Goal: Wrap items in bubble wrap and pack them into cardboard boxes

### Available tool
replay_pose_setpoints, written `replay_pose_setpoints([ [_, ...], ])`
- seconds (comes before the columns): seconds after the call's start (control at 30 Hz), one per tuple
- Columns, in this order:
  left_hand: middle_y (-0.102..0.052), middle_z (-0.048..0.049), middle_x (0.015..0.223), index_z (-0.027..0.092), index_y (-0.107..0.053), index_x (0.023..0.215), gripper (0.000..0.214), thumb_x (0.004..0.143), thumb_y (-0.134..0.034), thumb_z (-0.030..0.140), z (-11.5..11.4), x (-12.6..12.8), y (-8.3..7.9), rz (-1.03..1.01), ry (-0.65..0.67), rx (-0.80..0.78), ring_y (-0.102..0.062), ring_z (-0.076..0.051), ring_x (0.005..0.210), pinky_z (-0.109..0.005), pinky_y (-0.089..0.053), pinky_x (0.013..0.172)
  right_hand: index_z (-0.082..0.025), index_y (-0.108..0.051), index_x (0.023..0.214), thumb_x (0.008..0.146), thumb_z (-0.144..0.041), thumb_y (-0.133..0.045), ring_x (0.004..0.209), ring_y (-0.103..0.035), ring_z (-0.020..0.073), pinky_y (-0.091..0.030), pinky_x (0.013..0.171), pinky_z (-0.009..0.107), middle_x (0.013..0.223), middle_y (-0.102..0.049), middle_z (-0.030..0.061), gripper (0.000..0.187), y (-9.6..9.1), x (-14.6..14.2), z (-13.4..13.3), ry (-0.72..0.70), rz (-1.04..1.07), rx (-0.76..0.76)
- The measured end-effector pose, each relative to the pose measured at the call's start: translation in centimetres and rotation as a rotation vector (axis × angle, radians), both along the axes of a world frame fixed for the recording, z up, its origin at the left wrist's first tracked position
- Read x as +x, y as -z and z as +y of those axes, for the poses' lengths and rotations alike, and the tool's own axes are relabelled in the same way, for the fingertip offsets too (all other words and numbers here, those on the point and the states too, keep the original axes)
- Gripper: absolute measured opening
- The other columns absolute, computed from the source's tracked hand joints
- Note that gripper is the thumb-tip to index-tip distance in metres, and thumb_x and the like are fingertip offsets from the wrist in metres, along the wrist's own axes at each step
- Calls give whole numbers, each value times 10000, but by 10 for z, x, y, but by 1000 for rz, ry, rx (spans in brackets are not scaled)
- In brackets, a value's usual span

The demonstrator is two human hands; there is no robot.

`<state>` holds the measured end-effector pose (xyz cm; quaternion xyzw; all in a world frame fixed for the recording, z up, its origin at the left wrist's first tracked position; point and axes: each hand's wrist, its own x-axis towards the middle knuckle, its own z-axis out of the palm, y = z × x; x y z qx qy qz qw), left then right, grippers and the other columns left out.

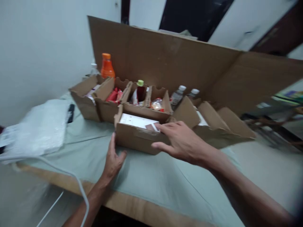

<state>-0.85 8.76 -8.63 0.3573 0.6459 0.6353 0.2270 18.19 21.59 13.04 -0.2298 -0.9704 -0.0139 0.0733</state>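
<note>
A plain white wall (35,47) closes the left side of the room, evenly and softly lit. The worktop (132,206) has a light wooden edge and is covered by a pale green cloth (153,183) with shallow creases. At the top, a dark opening (189,15) sits between white panels (248,22), with a dark brown strip (281,33) at the far right.

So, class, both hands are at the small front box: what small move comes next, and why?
Probably close both hands on the box before shifting it: the left hand only flanks its left end, and the right hand lies open over its front rim.
</note>
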Motion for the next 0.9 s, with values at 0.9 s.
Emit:
replay_pose_setpoints([
  [0.9, -732, -106, 1045, 205, -680, 1112, 346, 829, -536, 67, -91, -46, 3, 208, -43, 189, -674, -248, 978, -392, -567, 846, -182, -703, 1114, 1004, -127, -500, 1164, -654, 260, -434, 947, 386, 1252, -729, 97, 238, 156, -387, -100, -512, -100, -379],
])
